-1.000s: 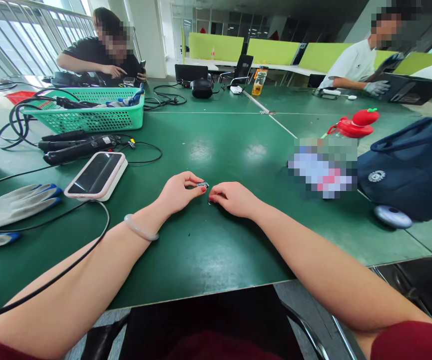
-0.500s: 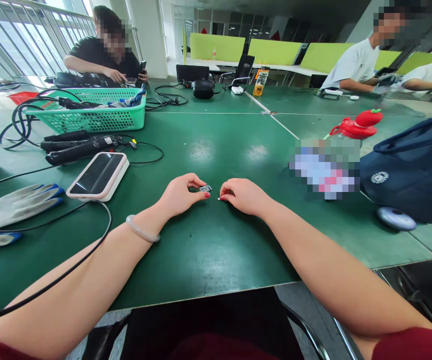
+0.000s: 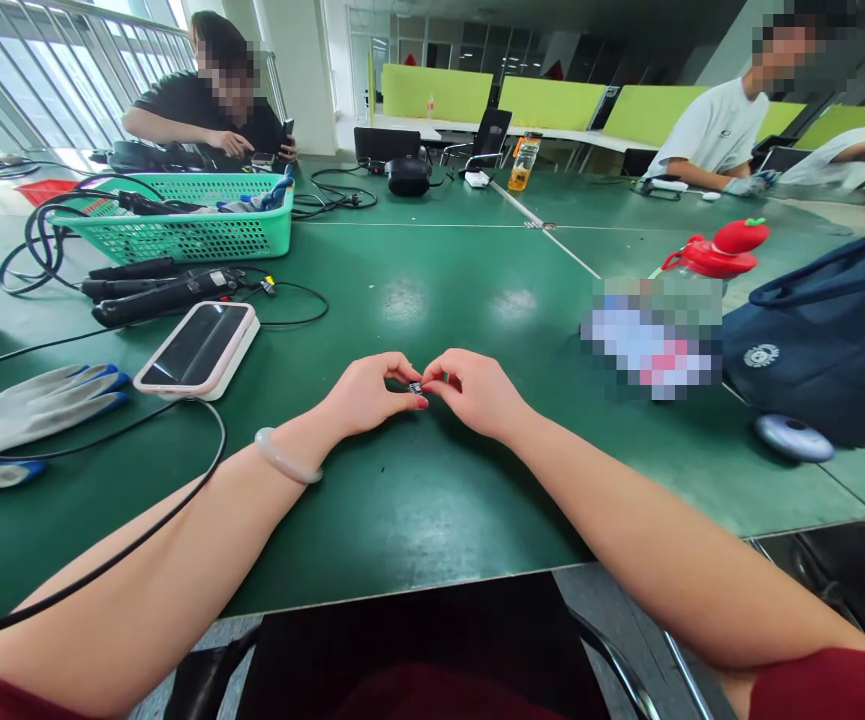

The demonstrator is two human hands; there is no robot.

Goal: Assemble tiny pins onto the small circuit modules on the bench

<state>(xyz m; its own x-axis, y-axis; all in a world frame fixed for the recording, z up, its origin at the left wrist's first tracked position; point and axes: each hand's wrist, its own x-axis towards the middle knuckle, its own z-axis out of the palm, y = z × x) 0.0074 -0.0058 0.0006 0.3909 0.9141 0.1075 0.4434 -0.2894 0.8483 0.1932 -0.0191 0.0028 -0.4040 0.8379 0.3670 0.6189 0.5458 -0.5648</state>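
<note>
Above the green table (image 3: 432, 510), my left hand (image 3: 368, 395) pinches a small black-and-white patterned piece (image 3: 415, 387) between thumb and fingers. What kind of piece it is cannot be made out. My right hand (image 3: 477, 393) is closed in a pinch, its fingertips touching the right side of that piece. Whatever lies between the right fingertips is hidden. A pale bangle (image 3: 287, 458) circles my left wrist.
To the left are a phone (image 3: 199, 345), work gloves (image 3: 49, 410), a black cable (image 3: 218, 445), black handheld devices (image 3: 169, 295) and a green basket (image 3: 184, 235). A dark blue bag (image 3: 822, 330) and a red-lidded bottle (image 3: 713, 255) stand right. People sit farther back.
My right hand has moved left until its fingertips meet the patterned piece. The small white bit seen in its pinch before is now out of sight. My left hand stays nearly still.
</note>
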